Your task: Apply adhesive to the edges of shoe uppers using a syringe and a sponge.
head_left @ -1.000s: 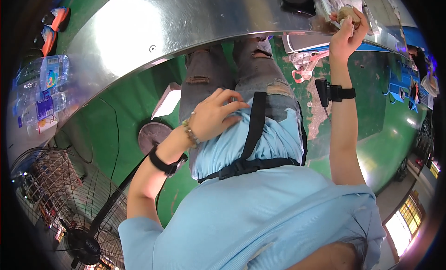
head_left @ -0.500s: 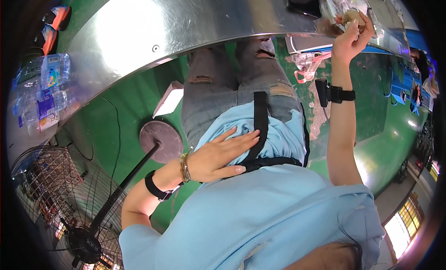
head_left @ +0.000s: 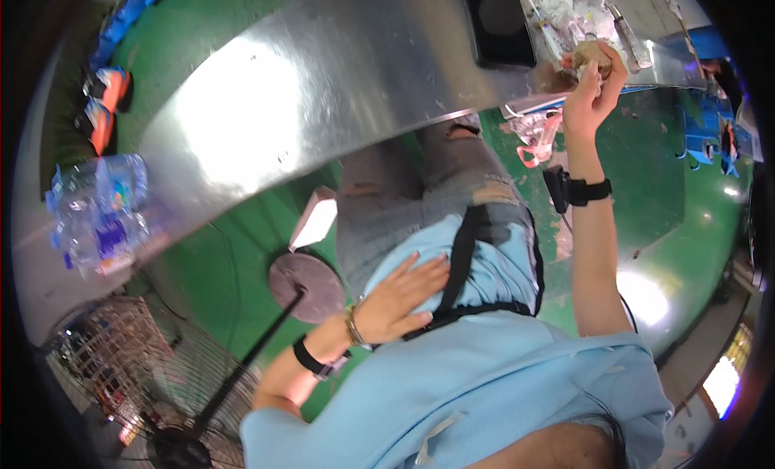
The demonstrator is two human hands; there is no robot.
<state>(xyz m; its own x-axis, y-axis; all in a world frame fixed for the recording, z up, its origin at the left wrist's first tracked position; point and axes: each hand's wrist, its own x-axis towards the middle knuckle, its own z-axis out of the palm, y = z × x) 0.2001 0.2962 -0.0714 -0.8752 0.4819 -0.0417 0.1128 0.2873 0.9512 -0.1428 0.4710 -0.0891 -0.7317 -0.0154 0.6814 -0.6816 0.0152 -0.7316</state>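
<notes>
My left hand (head_left: 404, 298) lies flat on the front of my light blue shirt (head_left: 452, 372), fingers stretched out beside a black strap (head_left: 462, 259). It holds nothing. Over the metal table's (head_left: 363, 73) near edge at the right, my right hand (head_left: 596, 106) has its fingers curled around a round tan object (head_left: 592, 56). What kind of thing this is cannot be made out. Just beyond it lies a heap of clear plastic wrapping (head_left: 569, 13), with a slim, pen-like tool (head_left: 628, 35) to the right.
A black smartphone (head_left: 500, 29) rests on the table, left of the wrapping. Plastic bottles (head_left: 101, 207) stand at the far left. A floor fan (head_left: 178, 445) is at my lower left, its round base (head_left: 305, 287) on the green floor. A pink-handled bag (head_left: 537, 138) hangs below the table edge.
The whole view has shifted, so the table and phone appear lower in the picture. My right hand keeps its grip on the tan object; the left stays flat on my shirt.
</notes>
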